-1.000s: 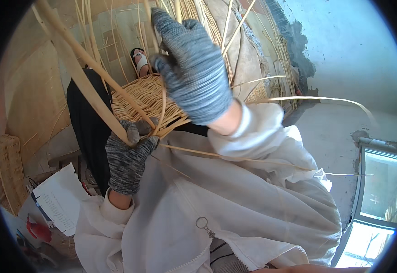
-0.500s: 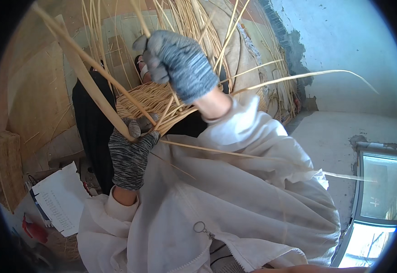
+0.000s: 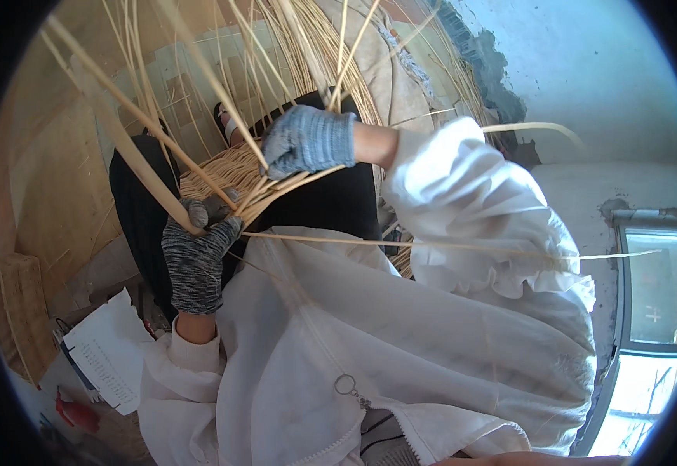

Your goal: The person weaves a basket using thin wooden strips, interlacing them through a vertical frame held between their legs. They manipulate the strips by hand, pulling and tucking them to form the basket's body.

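The wickerwork (image 3: 208,172) lies over your lap, between your black-trousered knees (image 3: 324,200), its near corner at your left hand (image 3: 200,260). Your gloved left thumb and fingers clamp that corner, along with the broad flat strip (image 3: 135,159) and the round rod (image 3: 138,132) slanting up beside it. Your right hand (image 3: 299,144), gloved too, is closed on a pale rod (image 3: 215,78) at the weave's right edge; its folded fingers hide the gripped stretch, and you cannot tell whether they pinch a second rod.

Part of the weave is covered by your hands, so whether it is a flat panel or a basket's base cannot be told. One thin rod (image 3: 431,246) runs from near your left hand across your white jacket (image 3: 330,311). Upright rods run out of the top of the view.

At far left stands a brown box (image 3: 16,299), its contents out of sight. Near it lie a sheet of paper (image 3: 107,353) and a red object (image 3: 76,413), too dim to identify.
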### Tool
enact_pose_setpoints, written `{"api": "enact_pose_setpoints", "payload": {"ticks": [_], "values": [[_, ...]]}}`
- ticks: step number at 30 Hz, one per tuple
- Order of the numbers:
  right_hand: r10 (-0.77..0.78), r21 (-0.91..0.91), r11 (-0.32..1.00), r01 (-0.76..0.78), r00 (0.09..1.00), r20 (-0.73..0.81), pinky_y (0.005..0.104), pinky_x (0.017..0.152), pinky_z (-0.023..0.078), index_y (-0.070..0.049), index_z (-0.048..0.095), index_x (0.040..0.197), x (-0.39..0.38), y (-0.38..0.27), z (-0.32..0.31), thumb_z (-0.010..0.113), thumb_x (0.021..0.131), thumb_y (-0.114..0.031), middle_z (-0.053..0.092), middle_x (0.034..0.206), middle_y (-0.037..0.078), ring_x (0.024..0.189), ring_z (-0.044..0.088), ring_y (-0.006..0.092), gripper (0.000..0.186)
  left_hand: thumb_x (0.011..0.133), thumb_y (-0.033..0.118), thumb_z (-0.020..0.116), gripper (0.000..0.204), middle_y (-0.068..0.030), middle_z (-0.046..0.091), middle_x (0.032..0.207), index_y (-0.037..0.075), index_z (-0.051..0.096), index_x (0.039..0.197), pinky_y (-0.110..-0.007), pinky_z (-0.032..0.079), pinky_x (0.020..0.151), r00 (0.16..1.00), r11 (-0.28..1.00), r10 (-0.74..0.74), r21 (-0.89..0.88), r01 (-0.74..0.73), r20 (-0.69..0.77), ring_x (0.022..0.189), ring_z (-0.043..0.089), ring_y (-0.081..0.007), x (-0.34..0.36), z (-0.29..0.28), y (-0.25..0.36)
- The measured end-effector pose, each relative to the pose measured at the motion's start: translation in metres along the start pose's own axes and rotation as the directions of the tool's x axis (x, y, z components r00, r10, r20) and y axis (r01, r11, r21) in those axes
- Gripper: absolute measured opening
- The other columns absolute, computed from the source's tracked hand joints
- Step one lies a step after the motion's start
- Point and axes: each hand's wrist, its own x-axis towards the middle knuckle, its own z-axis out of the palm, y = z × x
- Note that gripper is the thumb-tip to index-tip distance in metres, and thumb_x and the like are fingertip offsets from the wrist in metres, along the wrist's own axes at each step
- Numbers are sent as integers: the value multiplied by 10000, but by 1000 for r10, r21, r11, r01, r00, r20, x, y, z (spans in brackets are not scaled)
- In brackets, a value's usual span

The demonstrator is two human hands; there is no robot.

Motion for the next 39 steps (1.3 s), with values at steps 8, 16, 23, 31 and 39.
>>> {"api": "enact_pose_setpoints", "payload": {"ticks": [8,16,23,31,39], "values": [[480,-691,702,-174,832,278,367,717,506,-75,599,1041,41,-101,-5,609,795,-274,652,945,106,879,620,295,316,693,-126,641,291,-64,591,853,76,460,800,-253,527,713,994,983,81,172,-67,-78,820,596,-158,-7,-1,12],[-392,-711,703,20,845,-364,362,533,407,-21,600,728,-31,-49,44,583,696,-225,561,643,80,614,552,235,206,782,-46,599,158,-66,590,850,63,492,823,-254,494,751,997,998,57,-26,-56,58,784,572,-146,-1,-9,14],[-141,-596,796,-105,926,-351,339,628,440,10,594,977,-62,-121,86,592,646,-188,563,755,62,701,545,211,386,883,288,517,287,-89,610,856,20,558,977,-267,473,663,970,953,204,251,-167,-130,724,565,-140,-66,-39,-12],[-282,-571,820,-40,840,-464,356,657,416,-1,611,974,-14,-58,93,602,718,-308,594,843,89,742,550,233,399,784,160,694,187,-56,627,740,-14,636,823,-218,464,568,908,981,190,34,-192,-373,620,572,-106,5,-26,-2],[-329,-578,816,4,825,-460,358,613,427,-12,617,949,-15,-59,84,614,697,-295,584,781,80,695,556,229,379,800,128,676,142,-24,611,691,-8,649,834,-200,421,569,909,978,207,90,-187,-362,608,532,-74,5,-29,0]]}}
